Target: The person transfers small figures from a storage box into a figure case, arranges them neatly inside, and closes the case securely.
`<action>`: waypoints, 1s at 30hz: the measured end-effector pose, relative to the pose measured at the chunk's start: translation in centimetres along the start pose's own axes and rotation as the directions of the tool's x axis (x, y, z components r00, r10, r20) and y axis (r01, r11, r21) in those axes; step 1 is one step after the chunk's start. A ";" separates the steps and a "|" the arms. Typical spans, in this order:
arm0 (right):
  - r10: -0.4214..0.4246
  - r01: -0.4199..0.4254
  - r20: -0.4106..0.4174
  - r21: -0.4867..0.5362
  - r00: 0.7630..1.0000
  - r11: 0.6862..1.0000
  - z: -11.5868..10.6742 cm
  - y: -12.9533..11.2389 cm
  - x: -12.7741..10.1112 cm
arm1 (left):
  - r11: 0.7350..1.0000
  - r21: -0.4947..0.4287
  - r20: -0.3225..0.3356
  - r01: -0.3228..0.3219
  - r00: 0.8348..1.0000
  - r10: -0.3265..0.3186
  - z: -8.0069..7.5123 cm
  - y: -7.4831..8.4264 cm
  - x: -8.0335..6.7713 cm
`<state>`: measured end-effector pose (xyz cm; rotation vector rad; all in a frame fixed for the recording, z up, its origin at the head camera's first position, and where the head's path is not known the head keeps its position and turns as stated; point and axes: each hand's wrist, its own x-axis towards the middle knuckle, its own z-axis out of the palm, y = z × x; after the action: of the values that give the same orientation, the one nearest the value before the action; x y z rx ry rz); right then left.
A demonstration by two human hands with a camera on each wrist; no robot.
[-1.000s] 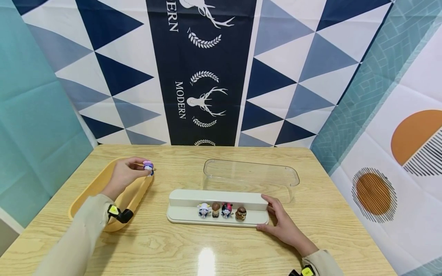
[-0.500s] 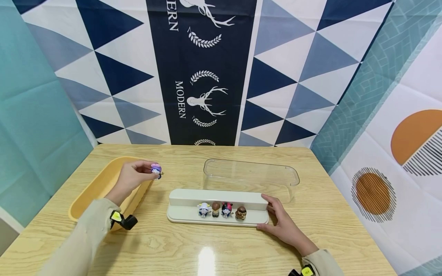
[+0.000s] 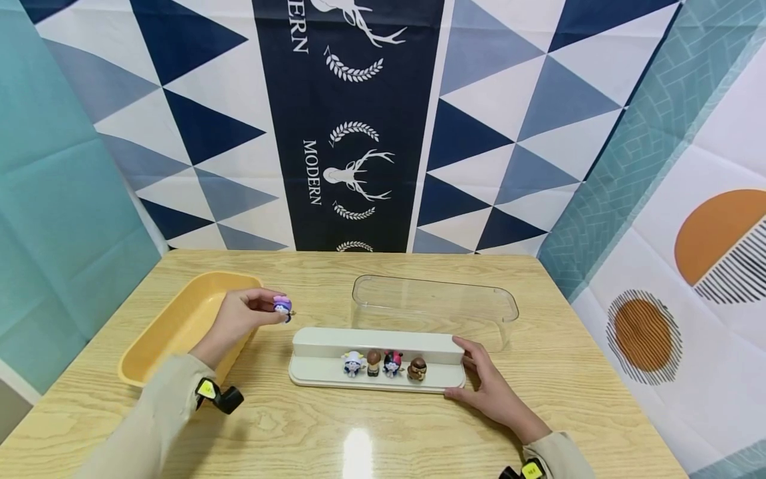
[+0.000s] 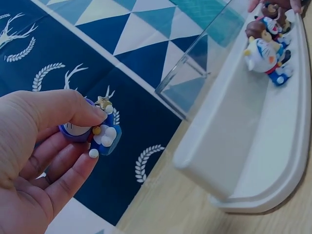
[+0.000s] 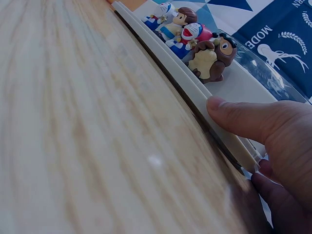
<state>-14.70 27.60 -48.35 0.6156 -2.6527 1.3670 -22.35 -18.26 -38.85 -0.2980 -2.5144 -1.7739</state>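
My left hand (image 3: 270,311) pinches a small purple and blue figurine (image 3: 282,306) in the air, between the yellow tray (image 3: 157,346) and the left end of the white stepped stand (image 3: 323,342). In the left wrist view the thumb and fingers (image 4: 73,109) hold the figurine (image 4: 105,136) beside the stand (image 4: 243,146). Several small figurines (image 3: 384,365) stand in a row on the stand's lower step. My right hand (image 3: 481,382) grips the stand's right end, its thumb (image 5: 243,119) lying on the front rim (image 5: 178,90) near a brown figurine (image 5: 210,59).
A clear plastic cover (image 3: 435,305) lies on the wooden table (image 3: 371,439) just behind the stand. The yellow tray sits at the left, near the table's edge. Patterned cloths hang behind the table and on both sides.
My left hand has carried the purple figurine right and nearer, from over the yellow tray's rim toward the stand's left end. The right hand and stand have not moved.
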 end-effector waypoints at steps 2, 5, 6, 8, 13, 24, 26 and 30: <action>-0.003 0.003 0.002 0.005 1.000 1.000 0.0 0.1 0.0 | 1.000 0.003 0.013 -0.013 1.000 0.013 0.3 0.0 -0.2; -0.007 0.007 0.005 0.014 1.000 1.000 0.0 0.1 0.1 | 1.000 0.000 0.037 -0.019 0.999 0.019 0.8 -0.1 -0.6; -0.007 0.007 0.005 0.015 1.000 1.000 0.0 0.1 0.1 | 1.000 0.002 0.040 -0.017 0.999 0.017 1.0 -0.1 -0.7; -0.008 0.007 0.004 0.015 1.000 1.000 0.0 0.1 0.2 | 1.000 0.000 0.048 -0.017 0.999 0.017 1.3 -0.3 -0.9; -0.009 0.009 0.001 0.012 1.000 1.000 -0.1 0.0 0.2 | 1.000 -0.005 0.057 -0.018 0.998 0.018 2.0 -0.5 -1.1; 0.005 -0.005 0.005 0.010 1.000 1.000 0.0 -0.1 0.1 | 0.998 -0.056 0.119 -0.021 0.993 0.027 3.0 -1.1 -1.8; 0.008 -0.008 0.005 0.009 1.000 1.000 0.0 -0.1 0.1 | 0.998 -0.054 0.119 -0.024 0.992 0.030 3.2 -1.0 -1.9; 0.014 -0.014 0.003 0.003 1.000 1.000 -0.1 -0.3 0.1 | 0.999 -0.043 0.111 -0.007 0.994 0.012 3.7 -0.8 -2.2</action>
<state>-14.65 27.49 -48.05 0.6016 -2.6626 1.3749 -20.11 -15.31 -41.23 -0.4213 -2.5468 -1.8590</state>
